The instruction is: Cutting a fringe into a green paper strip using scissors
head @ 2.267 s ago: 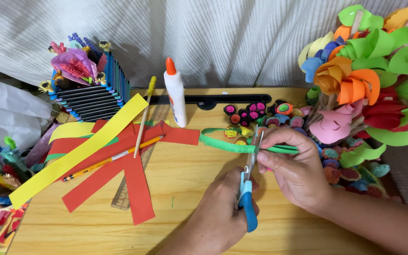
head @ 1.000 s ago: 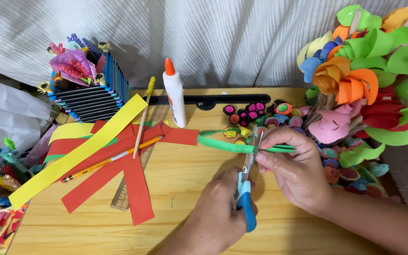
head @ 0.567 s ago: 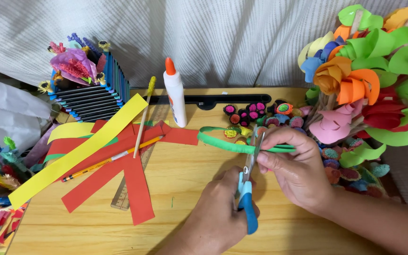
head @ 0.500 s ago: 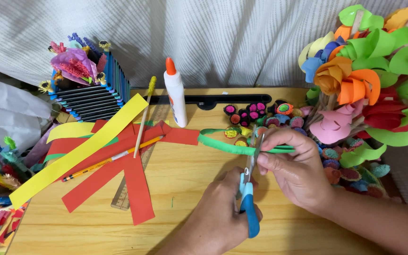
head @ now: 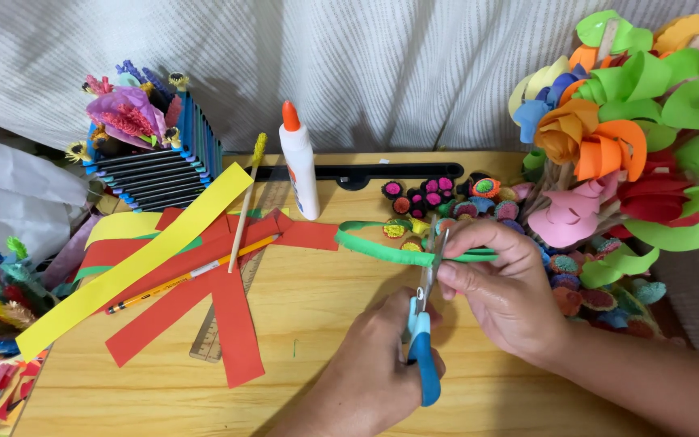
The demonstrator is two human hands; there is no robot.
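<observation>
Folded green paper strip [head: 382, 248]: centre of frame, above the wooden worktop [head: 317, 324], pinched taut by the right hand [head: 505, 285]. Blue-handled scissors [head: 424, 340]: gripped by the left hand [head: 372, 374], blades closing on the strip. Short, evenly spaced snips are advised, fingers kept clear.

Wooden table [head: 317, 324] bears red paper strips [head: 228, 316], glue bottle [head: 298, 166].

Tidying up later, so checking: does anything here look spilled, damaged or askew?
Nothing looks spilled or damaged. The red paper strips and yellow strip lie crisscrossed over the wooden ruler and pencil, loosely scattered. The glue bottle stands upright, capped.
</observation>
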